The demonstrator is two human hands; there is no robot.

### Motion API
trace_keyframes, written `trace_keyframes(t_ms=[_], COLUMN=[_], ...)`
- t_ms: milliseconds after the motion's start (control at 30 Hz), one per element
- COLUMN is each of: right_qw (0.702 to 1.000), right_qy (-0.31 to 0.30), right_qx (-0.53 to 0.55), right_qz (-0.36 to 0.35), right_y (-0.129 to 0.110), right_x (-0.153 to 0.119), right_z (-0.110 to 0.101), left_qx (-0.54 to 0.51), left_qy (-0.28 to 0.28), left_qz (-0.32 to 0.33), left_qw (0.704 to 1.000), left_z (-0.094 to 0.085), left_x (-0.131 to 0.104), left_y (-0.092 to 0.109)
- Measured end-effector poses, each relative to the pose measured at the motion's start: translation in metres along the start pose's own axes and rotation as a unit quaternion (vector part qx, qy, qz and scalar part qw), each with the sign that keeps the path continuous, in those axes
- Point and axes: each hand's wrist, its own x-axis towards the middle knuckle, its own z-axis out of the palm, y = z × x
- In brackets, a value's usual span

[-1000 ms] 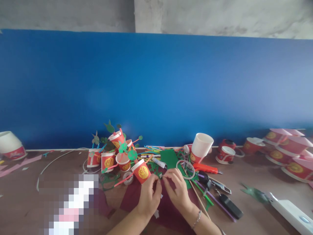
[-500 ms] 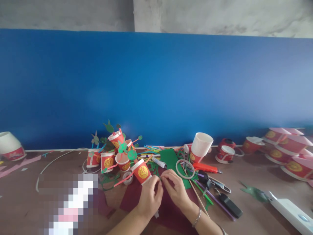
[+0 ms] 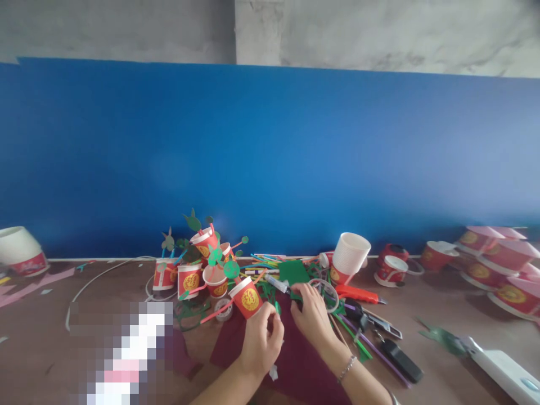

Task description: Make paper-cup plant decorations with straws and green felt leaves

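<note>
My left hand (image 3: pixel 262 340) is closed in a pinch. A small green paper piece (image 3: pixel 277 307) pokes out at its fingertips. Just behind that hand, a red paper cup (image 3: pixel 247 298) with a gold emblem leans to one side, a round green cutout and straws attached to it. My right hand (image 3: pixel 313 316) is apart from the left, palm down with its fingers loosely spread. Its fingertips are by the dark cap end of a white tube (image 3: pixel 276 283) and the green paper sheet (image 3: pixel 294 272). Dark red paper (image 3: pixel 295 360) lies under both hands.
Decorated red cups (image 3: pixel 188 279) cluster at the left. A stack of white cups (image 3: pixel 351 251), a tape ring (image 3: pixel 331 295), an orange cutter (image 3: pixel 358 293) and black keys (image 3: pixel 399 354) lie to the right. Farther right are a white device (image 3: pixel 506 368) and pink-topped cups (image 3: pixel 514 295).
My hands were pinched together at their fingertips and have separated. The right hand has moved forward and right with its fingers loosened, while the left stays pinched. The view has shifted slightly.
</note>
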Motion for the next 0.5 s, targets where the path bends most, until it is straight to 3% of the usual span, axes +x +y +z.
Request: trace_keyframes(t_ms=[300, 500], right_qw=[0.986, 0.991], right_qy=[-0.067, -0.104], right_qx=[-0.154, -0.008], right_qz=[-0.020, 0.086], right_y=[-0.021, -0.009], right_x=[0.037, 0.043], right_z=[0.010, -0.037], left_qx=[-0.035, -0.026], left_qy=[0.029, 0.048], left_qz=[0.005, -0.028], left_qw=[0.999, 0.998], left_z=[0.001, 0.004], left_x=[0.000, 0.003], left_y=[-0.008, -0.011])
